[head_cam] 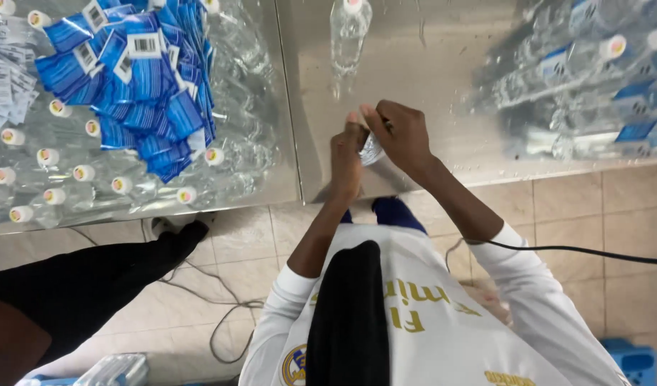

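My left hand (346, 159) and my right hand (403, 132) meet above the front edge of a steel table (443, 64). Together they pinch a small clear, crinkled thing (372, 150), probably a plastic label or wrap; most of it is hidden by my fingers. A clear plastic water bottle with a white cap (348, 32) lies on the table just beyond my hands. A heap of blue labels (139, 78) rests on top of many clear bottles (71, 179) on the left table.
More clear bottles with blue labels (593, 78) lie at the right of the table. Another person's dark-trousered leg and shoe (92, 279) stand at the left on the tiled floor. Cables (221, 314) run over the floor; a black cable (578, 250) crosses my right sleeve.
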